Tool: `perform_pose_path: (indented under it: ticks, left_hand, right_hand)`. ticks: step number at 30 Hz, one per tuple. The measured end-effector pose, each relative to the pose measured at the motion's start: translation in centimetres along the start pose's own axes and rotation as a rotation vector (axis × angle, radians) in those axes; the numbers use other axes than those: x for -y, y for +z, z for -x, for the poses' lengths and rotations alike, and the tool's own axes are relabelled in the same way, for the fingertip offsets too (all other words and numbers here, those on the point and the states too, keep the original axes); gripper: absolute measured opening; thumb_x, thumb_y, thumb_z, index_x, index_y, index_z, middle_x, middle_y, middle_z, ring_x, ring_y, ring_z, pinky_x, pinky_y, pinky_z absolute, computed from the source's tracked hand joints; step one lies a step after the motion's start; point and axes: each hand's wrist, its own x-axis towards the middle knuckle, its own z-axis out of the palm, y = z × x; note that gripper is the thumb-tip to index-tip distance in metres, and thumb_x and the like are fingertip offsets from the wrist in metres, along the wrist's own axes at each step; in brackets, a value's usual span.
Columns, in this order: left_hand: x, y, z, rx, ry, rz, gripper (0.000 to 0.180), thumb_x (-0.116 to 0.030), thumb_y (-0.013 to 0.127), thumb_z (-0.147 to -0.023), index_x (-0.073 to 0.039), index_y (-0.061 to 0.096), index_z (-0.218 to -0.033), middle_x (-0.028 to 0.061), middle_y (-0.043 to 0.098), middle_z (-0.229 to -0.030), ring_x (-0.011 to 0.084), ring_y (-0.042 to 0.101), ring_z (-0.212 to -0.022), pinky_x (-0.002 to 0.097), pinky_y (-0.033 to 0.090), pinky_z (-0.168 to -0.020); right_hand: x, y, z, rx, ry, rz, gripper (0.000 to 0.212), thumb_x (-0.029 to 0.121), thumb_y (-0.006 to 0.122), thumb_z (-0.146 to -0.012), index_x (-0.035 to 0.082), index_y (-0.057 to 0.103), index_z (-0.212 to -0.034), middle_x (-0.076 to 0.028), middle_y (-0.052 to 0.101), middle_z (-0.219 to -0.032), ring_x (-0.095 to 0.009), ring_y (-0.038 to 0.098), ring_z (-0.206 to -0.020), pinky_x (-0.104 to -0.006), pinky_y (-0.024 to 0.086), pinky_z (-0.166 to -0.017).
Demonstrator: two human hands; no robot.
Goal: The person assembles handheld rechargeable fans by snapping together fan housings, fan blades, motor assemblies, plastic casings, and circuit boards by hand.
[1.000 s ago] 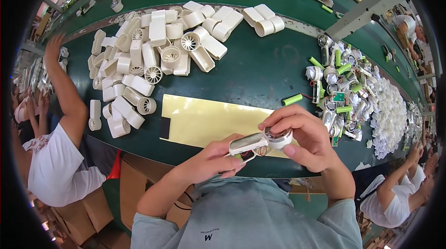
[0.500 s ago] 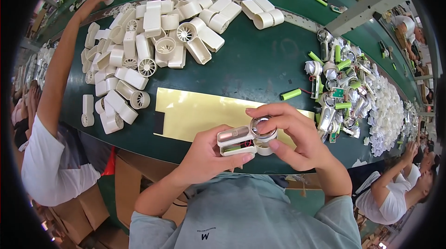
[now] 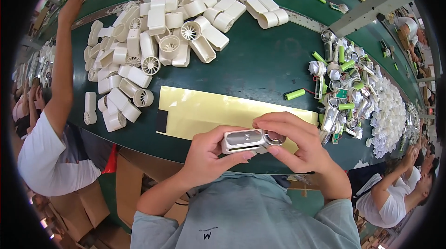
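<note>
A: Left hand, quick?
B: Clamped on the handle end of a white handheld device, thumb along its near side.
A: Right hand?
B: Closed round the silver-ringed head of that same device, fingers over the top, thumb below.
A: Where was the device?
B: Held up between both hands, in front of the person's chest, by the near edge of the green bench. A narrow gap showed along its near side.
A: Around it?
B: Yellow sheet just beyond; white shells heaped far left; wired parts with green cylinders piled right, beside crumpled white pieces. A co-worker's arm reached forward at left.
</note>
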Motion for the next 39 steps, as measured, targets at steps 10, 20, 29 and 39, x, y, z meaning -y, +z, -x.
perform_pose_path:
  ticks: [10,20,29,39]
  left_hand:
    - [-0.4,1.0,-0.4,0.01,0.076,-0.104,0.039,-0.011,0.075,-0.094,-0.001,0.058,-0.127,0.0106,0.072,-0.111,0.0116,0.071,-0.092,0.0261,0.056,-0.08]
    - [0.0,0.8,-0.1,-0.013,0.156,-0.186,0.041,-0.014,0.076,-0.094,-0.002,0.057,-0.127,0.0127,0.071,-0.114,0.0196,0.073,-0.1,0.0304,0.058,-0.083]
    - [-0.3,0.4,-0.1,-0.036,0.167,-0.197,0.032,-0.011,0.074,-0.095,-0.002,0.06,-0.122,0.0113,0.071,-0.113,0.0188,0.073,-0.098,0.0289,0.057,-0.08]
    - [-0.3,1.8,-2.1,0.015,0.646,-0.57,0.037,-0.001,0.079,-0.085,-0.002,0.058,-0.116,0.0225,0.061,-0.132,0.0304,0.068,-0.112,0.036,0.058,-0.086]
  right_hand:
    - [-2.4,1.8,1.5,-0.173,-0.228,0.046,0.037,0.01,0.057,-0.101,-0.007,0.062,-0.134,-0.026,0.06,-0.126,-0.032,0.068,-0.106,-0.0383,0.058,-0.087]
    - [-2.3,1.9,1.3,-0.153,-0.24,0.042,0.037,0.01,0.058,-0.101,-0.007,0.062,-0.134,-0.027,0.06,-0.125,-0.035,0.068,-0.108,-0.0395,0.059,-0.088]
    - [-0.6,1.2,0.9,-0.06,-0.169,0.202,0.046,-0.003,0.067,-0.087,0.0,0.066,-0.133,-0.021,0.059,-0.128,-0.033,0.065,-0.113,-0.0405,0.055,-0.094]
    - [-1.1,2.0,-1.5,-0.305,0.094,-0.064,0.021,0.013,0.055,-0.1,-0.004,0.066,-0.108,-0.018,0.067,-0.097,-0.026,0.063,-0.078,-0.0327,0.051,-0.071]
